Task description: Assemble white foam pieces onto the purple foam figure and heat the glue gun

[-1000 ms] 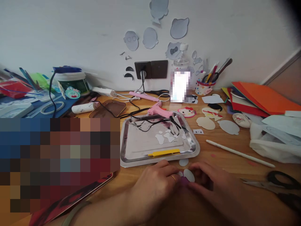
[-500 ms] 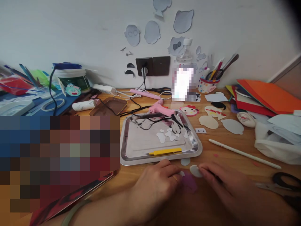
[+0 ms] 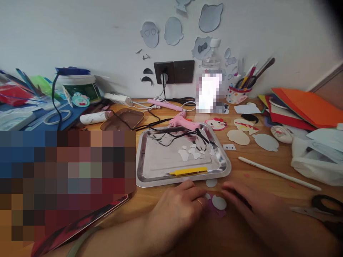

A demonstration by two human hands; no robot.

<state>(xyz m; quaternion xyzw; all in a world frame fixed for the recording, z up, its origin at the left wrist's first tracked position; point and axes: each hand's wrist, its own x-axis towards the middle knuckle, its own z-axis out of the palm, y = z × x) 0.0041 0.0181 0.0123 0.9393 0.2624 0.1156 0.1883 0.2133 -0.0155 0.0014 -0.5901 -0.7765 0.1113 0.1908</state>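
My left hand (image 3: 183,207) is closed, fingertips pressed at the left edge of a small purple cut-out (image 3: 215,213) on the wooden table. A white oval piece (image 3: 219,202) lies on the purple cut-out, and a second small white piece (image 3: 207,196) peeks out beside my left fingertips. Just right of the oval, my right hand (image 3: 252,205) hovers with fingers apart and nothing visible in them. Another pale oval (image 3: 211,183) rests between the hands and the tray.
Ahead is a metal tray (image 3: 155,181) with white cut-outs and a yellow craft knife (image 3: 189,171). A pink glue gun (image 3: 183,121) lies behind it. To the right are a white pen (image 3: 278,173), scissors (image 3: 308,213) and coloured sheets (image 3: 297,107). A pixelated area covers the left.
The white oval has left my right fingers and now lies on the purple cut-out. My right hand has opened. My left hand has stayed in place.
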